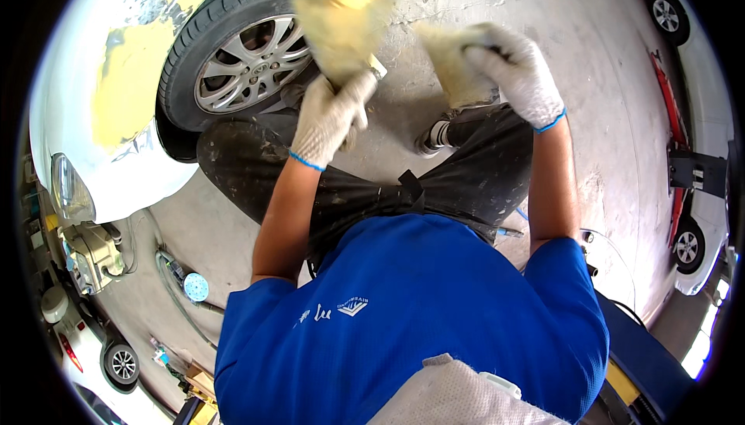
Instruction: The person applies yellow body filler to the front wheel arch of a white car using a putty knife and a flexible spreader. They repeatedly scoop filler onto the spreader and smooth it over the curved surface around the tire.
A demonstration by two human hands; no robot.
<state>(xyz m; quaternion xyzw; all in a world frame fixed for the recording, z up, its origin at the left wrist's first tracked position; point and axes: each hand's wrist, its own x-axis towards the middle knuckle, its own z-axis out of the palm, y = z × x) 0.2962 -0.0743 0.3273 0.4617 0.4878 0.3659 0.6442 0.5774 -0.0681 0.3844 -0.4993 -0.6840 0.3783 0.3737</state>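
Both of my hands wear whitish knit gloves with blue cuffs. My left hand (332,113) is closed on a putty spreader (341,37), a broad flared blade smeared with yellow filler and blurred by motion. To its right, my right hand (518,72) grips a second putty spreader (452,64), also yellowish and partly blurred; the fingers cover part of it. The two spreaders are apart, raised above my bent knees. Left of them is a white car body (147,180) with yellow filler patches (128,76) on the panel beside the wheel (252,64).
On the concrete floor (597,153) to the left lies a sander (194,287) with a pale blue disc and a hose. A red rail (669,107) runs along the right, beside another white car (710,126). A further white car (93,355) stands at lower left.
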